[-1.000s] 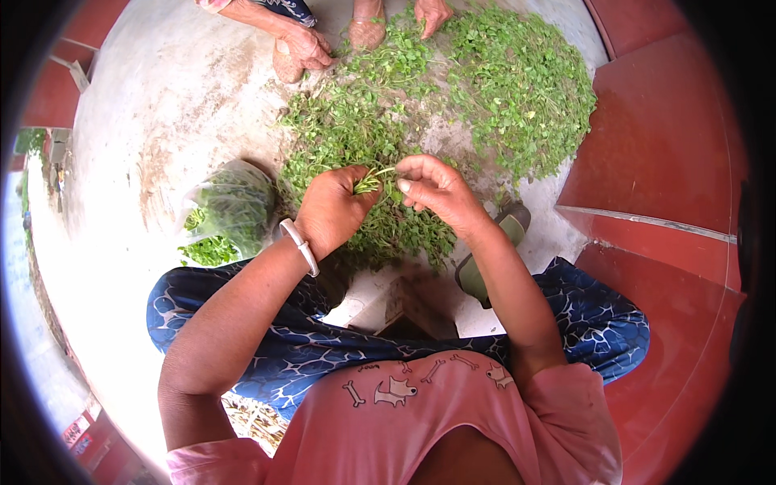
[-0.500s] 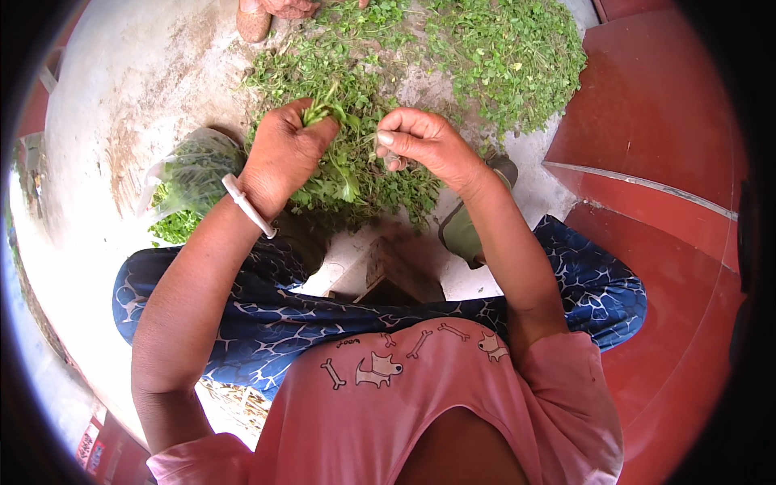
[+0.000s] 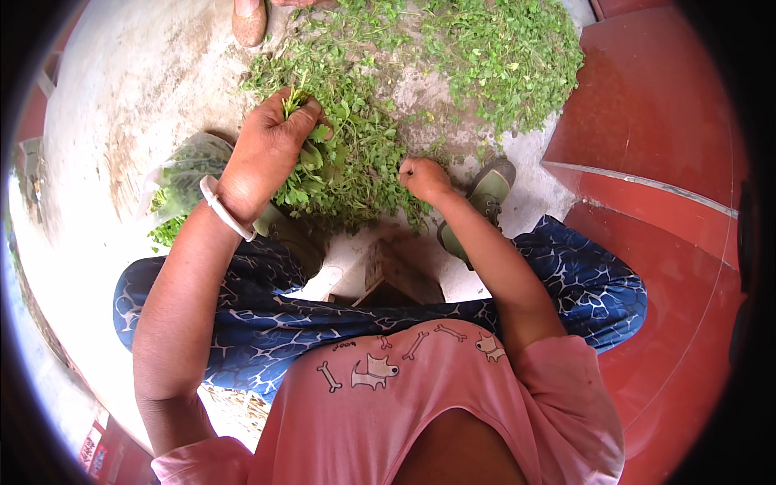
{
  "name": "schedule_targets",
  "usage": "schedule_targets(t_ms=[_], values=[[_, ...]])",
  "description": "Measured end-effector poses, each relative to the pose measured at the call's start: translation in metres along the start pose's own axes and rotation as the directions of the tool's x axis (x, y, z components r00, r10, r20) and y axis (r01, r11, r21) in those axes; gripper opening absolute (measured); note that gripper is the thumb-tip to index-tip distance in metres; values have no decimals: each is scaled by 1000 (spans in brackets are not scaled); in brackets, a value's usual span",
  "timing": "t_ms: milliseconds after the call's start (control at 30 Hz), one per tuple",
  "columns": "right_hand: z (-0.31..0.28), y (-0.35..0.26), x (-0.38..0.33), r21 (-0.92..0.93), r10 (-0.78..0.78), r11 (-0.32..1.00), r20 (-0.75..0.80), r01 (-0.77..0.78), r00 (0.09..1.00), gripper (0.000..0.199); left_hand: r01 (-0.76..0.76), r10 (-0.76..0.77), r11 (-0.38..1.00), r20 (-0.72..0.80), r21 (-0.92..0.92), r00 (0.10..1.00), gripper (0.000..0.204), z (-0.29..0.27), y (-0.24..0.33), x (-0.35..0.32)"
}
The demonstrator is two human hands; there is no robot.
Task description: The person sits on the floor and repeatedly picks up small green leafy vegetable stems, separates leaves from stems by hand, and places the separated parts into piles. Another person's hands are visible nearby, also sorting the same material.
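My left hand [image 3: 267, 153], with a white bangle [image 3: 225, 208] on the wrist, is closed around a bunch of green leafy sprigs [image 3: 311, 158] whose stems stick up above the thumb. My right hand [image 3: 422, 178] is lowered into the near edge of a wide heap of loose green leaves [image 3: 420, 73] spread on the concrete floor, fingers curled shut among the leaves; whether it grips a sprig is hidden. A clear plastic bag of greens [image 3: 179, 186] lies beside my left wrist.
Another person's foot [image 3: 249, 20] rests at the far edge of the heap. My olive shoe [image 3: 485, 198] stands on the floor by my right forearm. A red raised step [image 3: 655, 162] runs along the right. A low wooden stool [image 3: 388, 275] sits between my knees.
Both hands were together in front, working one sprig. Now they are apart: the left has moved left with its bunch, the right has dropped down into the heap.
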State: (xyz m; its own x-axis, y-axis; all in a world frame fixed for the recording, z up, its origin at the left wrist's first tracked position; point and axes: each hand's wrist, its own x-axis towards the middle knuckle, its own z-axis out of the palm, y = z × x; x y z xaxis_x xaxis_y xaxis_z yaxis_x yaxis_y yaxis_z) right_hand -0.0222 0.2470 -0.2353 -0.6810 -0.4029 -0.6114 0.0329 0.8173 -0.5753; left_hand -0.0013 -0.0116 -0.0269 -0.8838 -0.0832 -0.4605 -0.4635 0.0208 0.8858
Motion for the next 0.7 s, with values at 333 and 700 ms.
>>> schedule_targets(t_ms=[333,700], values=[[-50,-20,-1,-123,-84,989,7,85,996,27,-115,128,981,-80,156,988,26,-2,-3,3],[40,-22,-34,-113,-151,983,-71,143,986,39,-230,249,908,-8,351,968,21,4,-4,0]])
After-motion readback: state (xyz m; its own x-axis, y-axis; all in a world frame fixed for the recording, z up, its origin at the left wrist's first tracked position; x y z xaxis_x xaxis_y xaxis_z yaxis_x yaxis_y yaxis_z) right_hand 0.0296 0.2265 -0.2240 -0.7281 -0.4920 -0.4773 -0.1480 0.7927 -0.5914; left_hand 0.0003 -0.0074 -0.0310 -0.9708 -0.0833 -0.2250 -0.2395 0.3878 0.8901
